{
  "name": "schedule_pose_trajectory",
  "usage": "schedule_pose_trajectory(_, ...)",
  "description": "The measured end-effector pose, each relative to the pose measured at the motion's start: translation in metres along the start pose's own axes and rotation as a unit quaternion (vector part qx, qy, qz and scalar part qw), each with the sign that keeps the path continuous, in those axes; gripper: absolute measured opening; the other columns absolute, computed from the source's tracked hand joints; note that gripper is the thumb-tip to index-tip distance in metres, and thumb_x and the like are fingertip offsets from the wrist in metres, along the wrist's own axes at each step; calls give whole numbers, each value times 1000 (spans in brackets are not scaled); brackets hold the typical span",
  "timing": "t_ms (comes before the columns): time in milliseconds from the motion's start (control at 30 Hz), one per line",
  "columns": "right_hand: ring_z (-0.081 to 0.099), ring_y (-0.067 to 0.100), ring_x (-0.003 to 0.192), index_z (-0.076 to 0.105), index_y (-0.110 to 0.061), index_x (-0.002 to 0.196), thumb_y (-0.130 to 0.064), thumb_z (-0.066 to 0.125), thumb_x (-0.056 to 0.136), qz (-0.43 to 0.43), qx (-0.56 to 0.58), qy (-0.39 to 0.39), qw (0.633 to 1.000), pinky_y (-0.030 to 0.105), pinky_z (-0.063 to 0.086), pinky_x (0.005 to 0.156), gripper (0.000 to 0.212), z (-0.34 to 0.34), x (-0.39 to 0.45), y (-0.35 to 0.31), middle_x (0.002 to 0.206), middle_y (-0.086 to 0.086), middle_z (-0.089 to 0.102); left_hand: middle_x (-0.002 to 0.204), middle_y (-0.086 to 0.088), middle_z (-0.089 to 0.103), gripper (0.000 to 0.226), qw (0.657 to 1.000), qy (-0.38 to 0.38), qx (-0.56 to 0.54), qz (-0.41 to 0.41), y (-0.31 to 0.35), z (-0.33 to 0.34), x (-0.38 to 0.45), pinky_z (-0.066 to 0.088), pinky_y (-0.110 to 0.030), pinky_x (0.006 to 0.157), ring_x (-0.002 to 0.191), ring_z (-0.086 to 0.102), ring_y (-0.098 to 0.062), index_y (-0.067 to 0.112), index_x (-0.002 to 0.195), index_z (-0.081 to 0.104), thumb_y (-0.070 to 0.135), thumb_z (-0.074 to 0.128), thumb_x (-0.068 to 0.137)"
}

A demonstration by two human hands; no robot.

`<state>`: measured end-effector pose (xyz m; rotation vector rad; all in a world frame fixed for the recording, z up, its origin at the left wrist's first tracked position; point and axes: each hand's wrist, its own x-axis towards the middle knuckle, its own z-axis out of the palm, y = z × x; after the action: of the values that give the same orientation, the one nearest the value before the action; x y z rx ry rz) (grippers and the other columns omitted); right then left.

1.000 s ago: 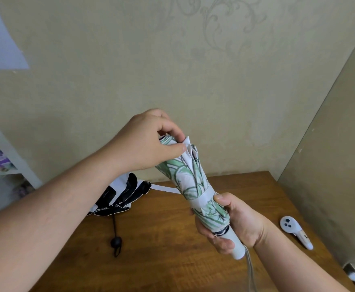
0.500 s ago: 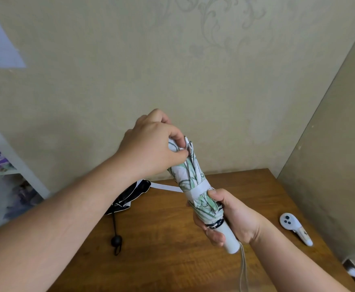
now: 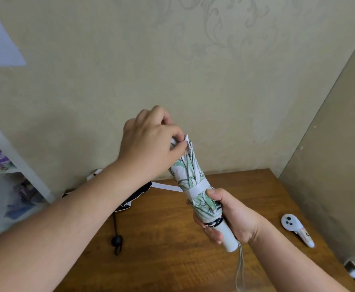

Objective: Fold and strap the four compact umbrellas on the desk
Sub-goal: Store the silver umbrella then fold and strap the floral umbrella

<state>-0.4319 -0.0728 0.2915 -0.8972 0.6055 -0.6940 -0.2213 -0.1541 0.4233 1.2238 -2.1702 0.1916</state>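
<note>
Item 1: folded white compact umbrella with green leaf print (image 3: 193, 182), centre frame, tilted above the brown wooden desk (image 3: 172, 239). My right hand (image 3: 233, 216) grips its lower canopy and white handle; my left hand (image 3: 151, 142) pinches its top folds. Item 2: black-and-white umbrella (image 3: 134, 197), apparently unfolded, left-centre on the desk. Item 3: white controller (image 3: 296, 229), right.

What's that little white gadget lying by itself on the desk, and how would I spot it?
Start at the brown wooden desk and look to its right edge, near the side wall. There lies a small white controller, apart from both hands and the umbrellas. Its round head carries dark buttons and narrows to a slim handle, unlike anything fabric nearby.
</note>
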Motion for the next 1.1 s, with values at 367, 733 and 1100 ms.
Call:
schedule_pose_trajectory(367, 60, 15, 44, 56, -14, 116, -61, 59, 95, 63, 91, -12, 994, 23, 47, 43, 51, -13, 7, 8, 74, 7, 55, 89, 7, 53, 22, 924, -154, -293, -193, -16, 25, 17, 40, -27, 70, 85, 53, -17, 33, 78, 68, 19, 75, 94)
schedule_pose_trajectory(733, 50, 20, 41, 52, -9, 111, -57, 74, 88, -29, -15, 120, 992, 26, 45, 44, 58, -2, 0, 6, 75, 17, 53, 75, 13, 49, 18, 945, -128, -249, -167, -13, 21, 18, 40, -29, 69, 73, 50, -9, 32, 78, 71, 46, 80, 85)
schedule_pose_trajectory(1100, 61, 14, 47, 49, -12, 126, -55, 59, 98, 35, 103, -62, 992, 24, 44, 44, 52, -16, -2, 14, 78, 9, 58, 91, 5, 58, 18, 899, -180, -354, -185, -17, 13, 13, 42, -30, 75, 86, 56, -12, 27, 74, 72, 26, 80, 90)
